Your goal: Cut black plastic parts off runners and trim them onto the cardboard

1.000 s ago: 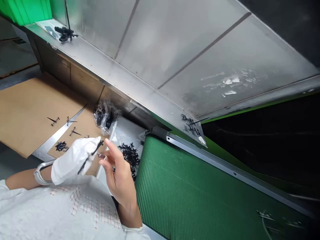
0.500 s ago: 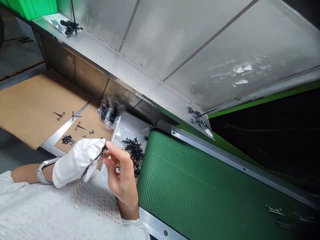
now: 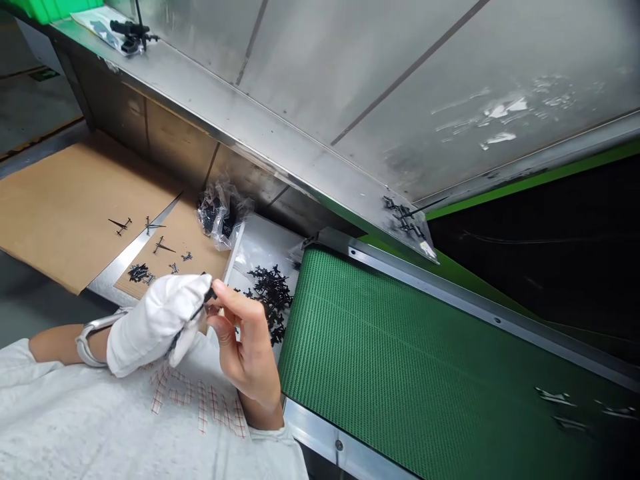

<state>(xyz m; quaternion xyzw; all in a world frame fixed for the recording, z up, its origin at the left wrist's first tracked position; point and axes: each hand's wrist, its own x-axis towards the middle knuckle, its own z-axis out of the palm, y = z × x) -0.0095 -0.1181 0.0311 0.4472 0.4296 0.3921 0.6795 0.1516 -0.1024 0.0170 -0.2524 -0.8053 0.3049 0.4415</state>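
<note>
My left hand (image 3: 157,323), in a white glove, is closed around a thin black plastic part (image 3: 211,293). One dark end of the part shows at the gloved fingertips, and a dark length shows lower along the glove. My bare right hand (image 3: 251,347) pinches at the upper end between thumb and index finger, touching the glove tip. Most of the part is hidden by the glove. Just behind my right hand lies a heap of small black plastic pieces (image 3: 273,293) on a white tray (image 3: 250,243).
Brown cardboard (image 3: 60,193) at left bears several black pieces with long spikes (image 3: 163,245) and a small black pile (image 3: 140,272). A clear bag of black parts (image 3: 220,213) stands behind. A green conveyor belt (image 3: 380,360) carries blurred pieces at right, below a metal ledge (image 3: 225,107).
The camera view has shifted slightly, and the surroundings sit a little differently in the picture. Both hands keep nearly the same grip on the black part.
</note>
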